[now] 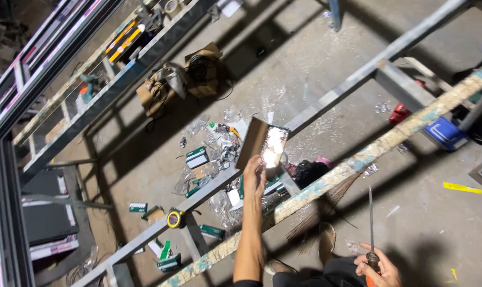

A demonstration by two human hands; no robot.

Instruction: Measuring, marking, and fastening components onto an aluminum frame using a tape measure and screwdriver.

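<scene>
- Two hands are at work in the head view: your left hand is stretched out and up, its fingers pinching the lower edge of a small open cardboard box, which hangs in the air over the metal frame rail; your right hand sits low by your knee, fingers wrapped shut round the handle of a long thin file that points straight up.
- The box's contents are washed out by glare, so you cannot tell what lies inside; tilt it out of the light before you reach in.
- Keep the box level, since a grip on one edge only lets it tip easily, I judge.
- Keep the file's tip turned away from your left forearm, which passes near it.
- Several things crowd the concrete floor below: green and white small boxes, torn clear wrapping, and a yellow tape measure resting against the rail.
- A paint-stained wooden plank runs diagonally between you and the box, with a broom leaning under it beside your sandalled foot; mind both when you shift.
- Farther off sit brown cartons with power tools, a blue case at the right, and window frames along the left.
</scene>
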